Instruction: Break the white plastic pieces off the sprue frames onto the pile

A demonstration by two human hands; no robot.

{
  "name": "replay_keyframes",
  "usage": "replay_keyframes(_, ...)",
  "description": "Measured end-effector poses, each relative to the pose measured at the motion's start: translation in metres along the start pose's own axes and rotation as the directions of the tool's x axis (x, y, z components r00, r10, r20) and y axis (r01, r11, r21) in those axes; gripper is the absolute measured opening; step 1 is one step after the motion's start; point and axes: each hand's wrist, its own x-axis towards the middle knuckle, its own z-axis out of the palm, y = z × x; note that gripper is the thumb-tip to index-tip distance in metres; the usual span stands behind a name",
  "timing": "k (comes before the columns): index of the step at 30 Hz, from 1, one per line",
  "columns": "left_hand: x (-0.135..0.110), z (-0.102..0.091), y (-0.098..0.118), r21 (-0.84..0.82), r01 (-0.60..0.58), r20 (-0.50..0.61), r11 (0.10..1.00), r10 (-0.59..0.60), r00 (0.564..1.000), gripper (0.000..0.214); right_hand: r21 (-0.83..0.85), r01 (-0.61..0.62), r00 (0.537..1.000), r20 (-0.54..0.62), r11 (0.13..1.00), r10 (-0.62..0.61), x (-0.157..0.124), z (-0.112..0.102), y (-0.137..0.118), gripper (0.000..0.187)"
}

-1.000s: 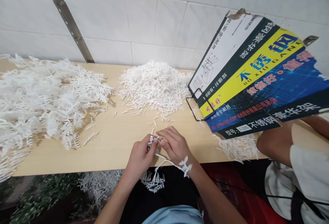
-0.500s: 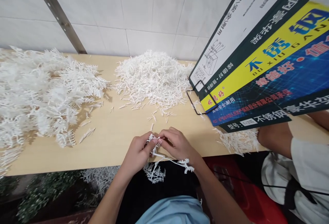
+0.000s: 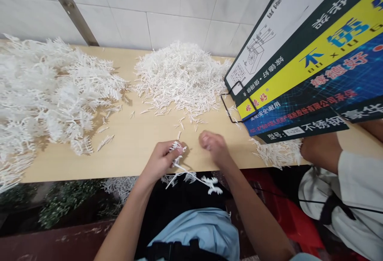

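Near the table's front edge, my left hand (image 3: 163, 158) is closed on a white branched plastic sprig (image 3: 191, 174). Its thin stem trails down to the right and ends in a knobby tip over the edge. Small prongs stick out between thumb and fingers. My right hand (image 3: 216, 146) is apart from it, a little to the right above the table, with curled fingers blurred by motion. Whether anything small sits in those fingers is hidden. Beyond my hands lies a heap of small white plastic pieces (image 3: 182, 77), with a few loose ones scattered toward me.
A larger pile of white branched sprigs (image 3: 50, 89) covers the table's left side. At right stands a tall printed cardboard box (image 3: 299, 69), a black wire frame (image 3: 236, 103) at its corner. Another person's arm (image 3: 321, 153) rests by a smaller white pile (image 3: 279, 151). Green foliage (image 3: 68, 209) shows below.
My right hand has pulled away from the left, moving right and up. The left keeps hold of the sprig. The whole view has shifted slightly.
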Motion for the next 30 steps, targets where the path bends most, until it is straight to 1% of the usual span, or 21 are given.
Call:
replay_keyframes(1,-0.002,-0.003,-0.003,-0.063,0.007,-0.044,0.998,-0.009,0.999,0.041,0.070,-0.010,0.990,-0.143,0.997,0.020,0.002,-0.002,0.004,0.030)
replay_keyframes(2,-0.003,-0.005,-0.006,-0.108,0.006,-0.085,0.994,-0.016,0.996,0.039,0.097,-0.013,0.964,-0.261,0.995,0.039,0.004,-0.003,0.008,0.029)
replay_keyframes(3,-0.004,-0.007,-0.008,-0.125,-0.001,-0.124,0.992,-0.015,0.992,0.038,0.067,-0.018,0.940,-0.338,0.998,0.040,0.006,-0.002,0.011,0.026)
replay_keyframes(4,-0.004,-0.007,-0.009,-0.113,-0.013,-0.157,0.994,-0.005,0.988,0.036,-0.020,-0.023,0.930,-0.368,1.000,0.014,0.008,-0.001,0.013,0.021)
replay_keyframes(5,-0.004,-0.006,-0.009,-0.080,-0.029,-0.188,0.996,0.014,0.982,0.035,-0.143,-0.023,0.930,-0.366,0.989,-0.031,0.009,0.001,0.014,0.018)
replay_keyframes(7,-0.003,-0.001,-0.007,0.013,-0.058,-0.234,0.998,0.059,0.970,0.035,-0.395,0.017,0.935,-0.319,0.919,-0.155,0.008,0.008,0.013,0.034)
replay_keyframes(8,-0.002,0.002,-0.006,0.063,-0.067,-0.246,0.996,0.080,0.966,0.035,-0.484,0.052,0.930,-0.295,0.874,-0.218,0.007,0.013,0.010,0.038)
replay_keyframes(9,-0.002,0.005,-0.004,0.112,-0.072,-0.250,0.991,0.098,0.963,0.035,-0.538,0.084,0.920,-0.283,0.839,-0.273,0.005,0.018,0.006,0.037)
replay_keyframes(10,-0.002,0.007,-0.003,0.161,-0.075,-0.248,0.984,0.114,0.962,0.035,-0.559,0.109,0.907,-0.282,0.822,-0.312,0.002,0.023,0.002,0.035)
replay_keyframes(11,-0.003,0.008,-0.002,0.208,-0.075,-0.241,0.975,0.126,0.962,0.034,-0.548,0.125,0.902,-0.284,0.827,-0.325,-0.001,0.029,-0.003,0.033)
replay_keyframes(12,-0.004,0.009,-0.002,0.249,-0.076,-0.230,0.966,0.135,0.964,0.034,-0.510,0.128,0.911,-0.278,0.851,-0.304,-0.004,0.035,-0.007,0.033)
replay_keyframes(13,-0.005,0.009,-0.002,0.279,-0.079,-0.221,0.957,0.144,0.964,0.033,-0.453,0.121,0.934,-0.249,0.883,-0.256,-0.008,0.041,-0.012,0.032)
replay_keyframes(15,-0.006,0.008,-0.002,0.307,-0.096,-0.218,0.947,0.168,0.962,0.030,-0.353,0.080,0.985,-0.118,0.932,-0.129,-0.014,0.051,-0.019,0.030)
replay_keyframes(17,-0.008,0.008,-0.004,0.315,-0.115,-0.224,0.942,0.192,0.955,0.029,-0.311,0.040,0.999,0.009,0.950,-0.039,-0.017,0.056,-0.022,0.029)
replay_keyframes(18,-0.008,0.008,-0.004,0.326,-0.122,-0.225,0.938,0.202,0.953,0.029,-0.302,0.029,0.999,0.033,0.953,-0.020,-0.018,0.057,-0.023,0.027)
replay_keyframes(21,-0.010,0.011,-0.005,0.382,-0.127,-0.216,0.916,0.222,0.951,0.028,-0.254,-0.004,1.000,0.027,0.967,0.012,-0.017,0.054,-0.022,0.023)
replay_keyframes(23,-0.012,0.013,-0.006,0.405,-0.131,-0.226,0.905,0.238,0.944,0.027,-0.238,-0.016,0.999,0.043,0.971,0.027,-0.016,0.050,-0.022,0.023)
replay_keyframes(27,-0.015,0.013,-0.007,0.394,-0.130,-0.254,0.910,0.243,0.936,0.030,-0.222,-0.026,0.994,0.100,0.975,0.049,-0.016,0.046,-0.025,0.023)
replay_keyframes(30,-0.014,0.012,-0.008,0.374,-0.111,-0.248,0.921,0.215,0.945,0.033,-0.226,-0.036,0.994,0.094,0.973,0.058,-0.016,0.047,-0.028,0.022)
